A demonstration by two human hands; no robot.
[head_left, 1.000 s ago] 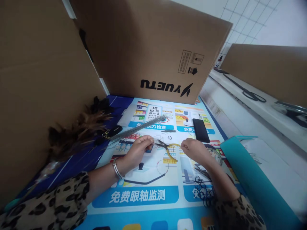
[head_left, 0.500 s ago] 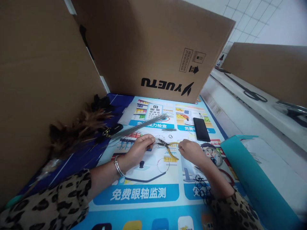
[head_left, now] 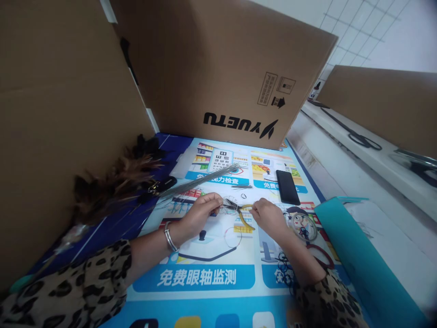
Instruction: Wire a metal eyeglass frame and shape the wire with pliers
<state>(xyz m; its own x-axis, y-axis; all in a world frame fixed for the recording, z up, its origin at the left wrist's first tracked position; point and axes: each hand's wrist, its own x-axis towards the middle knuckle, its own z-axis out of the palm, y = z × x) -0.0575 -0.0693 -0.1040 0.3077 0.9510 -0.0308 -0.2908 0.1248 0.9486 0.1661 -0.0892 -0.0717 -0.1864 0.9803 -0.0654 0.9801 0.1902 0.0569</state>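
Note:
My left hand (head_left: 204, 212), with silver bangles (head_left: 170, 237) at the wrist, is closed in a pinch on a thin wire (head_left: 223, 210) whose full run is hard to see. Beside its fingertips lie the dark jaws of pliers with yellow handles (head_left: 246, 221), the handles spread apart. My right hand (head_left: 269, 218) is closed, its fingertips at the end of the upper handle; what they pinch is hidden. Below the pliers lies a thin wire ring (head_left: 233, 237). A small dark ring (head_left: 243, 196) lies above them.
A bundle of straight wires (head_left: 201, 180) lies behind my left hand. A black phone (head_left: 287, 187), a roll of clear tape or wire (head_left: 303, 226), black rings (head_left: 285, 269) and a teal box (head_left: 362, 255) are on the right. Feathers (head_left: 116, 175) lie left. Cardboard (head_left: 232, 68) stands behind.
My right hand has shifted slightly left, its fingertips now nearer the pliers. My left hand stays in its pinch with little movement. The whole view has shifted slightly.

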